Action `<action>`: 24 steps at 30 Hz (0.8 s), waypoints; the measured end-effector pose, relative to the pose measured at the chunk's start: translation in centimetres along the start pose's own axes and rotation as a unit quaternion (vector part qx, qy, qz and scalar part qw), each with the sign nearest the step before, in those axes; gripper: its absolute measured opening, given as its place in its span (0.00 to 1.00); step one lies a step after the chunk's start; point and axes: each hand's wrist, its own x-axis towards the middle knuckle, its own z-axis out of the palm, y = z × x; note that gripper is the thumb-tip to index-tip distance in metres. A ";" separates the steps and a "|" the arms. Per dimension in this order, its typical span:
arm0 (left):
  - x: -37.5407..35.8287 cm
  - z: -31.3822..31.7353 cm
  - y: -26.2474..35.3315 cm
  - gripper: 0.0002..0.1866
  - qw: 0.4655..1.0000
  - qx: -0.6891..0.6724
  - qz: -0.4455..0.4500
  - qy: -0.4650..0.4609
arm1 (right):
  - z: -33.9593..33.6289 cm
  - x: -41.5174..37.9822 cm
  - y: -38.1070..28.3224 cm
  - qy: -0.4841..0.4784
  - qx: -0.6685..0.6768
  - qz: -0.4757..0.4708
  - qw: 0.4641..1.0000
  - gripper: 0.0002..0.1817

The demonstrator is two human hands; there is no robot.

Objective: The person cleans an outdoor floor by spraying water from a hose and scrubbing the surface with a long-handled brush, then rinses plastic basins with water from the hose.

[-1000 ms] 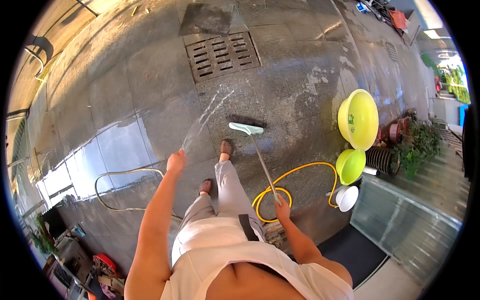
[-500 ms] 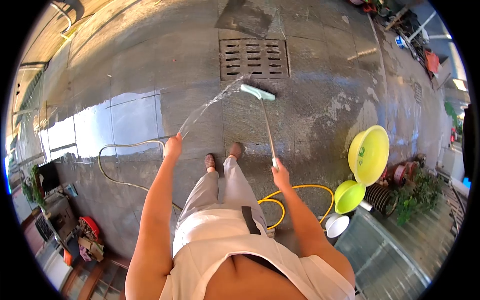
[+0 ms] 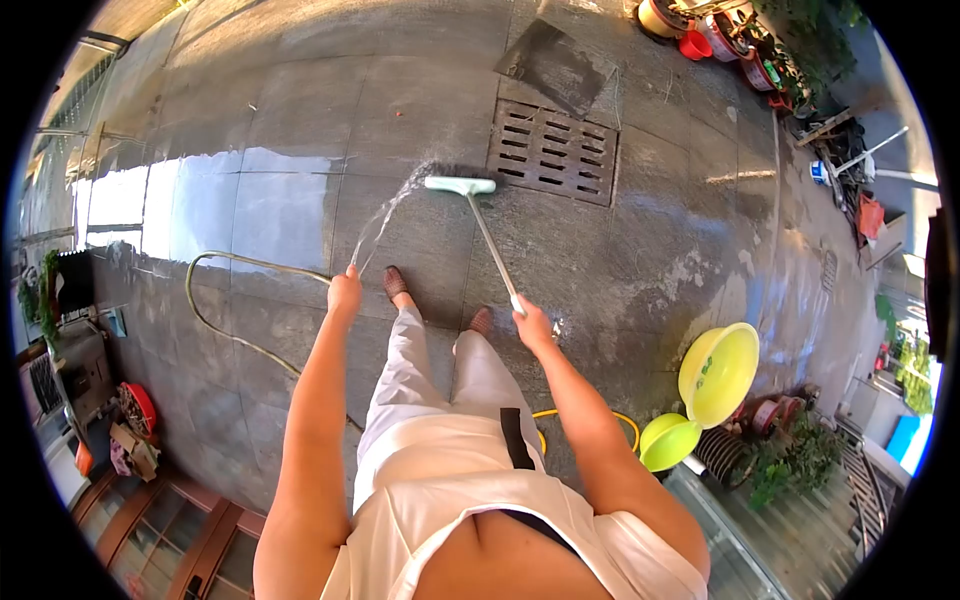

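Note:
My left hand point(image 3: 344, 291) is closed round the end of a greenish hose point(image 3: 243, 344), and water point(image 3: 388, 214) sprays forward from it onto the paving. My right hand point(image 3: 533, 324) grips the handle of a long brush point(image 3: 460, 186) with a pale green head and dark bristles. The brush head rests on the wet ground, just left of a metal drain grate point(image 3: 553, 153). The spray lands beside the left end of the brush head.
A dark flat mat point(image 3: 552, 66) lies beyond the grate. To the right stand a large yellow basin point(image 3: 719, 375) and a smaller green one point(image 3: 669, 441). A yellow hose point(image 3: 628, 420) curls near my right arm. Potted plants point(image 3: 720, 36) line the far right.
The brush head has moved left, from in front of the grate to its left side, and turned. The water lands further left. My feet have shifted, and the view has turned.

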 end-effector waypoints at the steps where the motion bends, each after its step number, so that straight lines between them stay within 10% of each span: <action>1: 0.1 -0.8 0.6 0.29 0.999 -0.033 -0.011 -0.011 | 0.2 2.4 -3.0 -0.007 0.010 -0.001 1.000 0.26; 14: 6.3 -17.1 6.8 0.26 0.948 -0.276 -0.115 -0.111 | 4.9 -3.2 -11.3 -0.079 -0.114 -0.030 0.990 0.26; 24: 11.7 -21.9 7.8 0.26 0.933 -0.333 -0.108 -0.089 | 15.5 25.3 -36.6 -0.047 -0.092 -0.081 0.991 0.25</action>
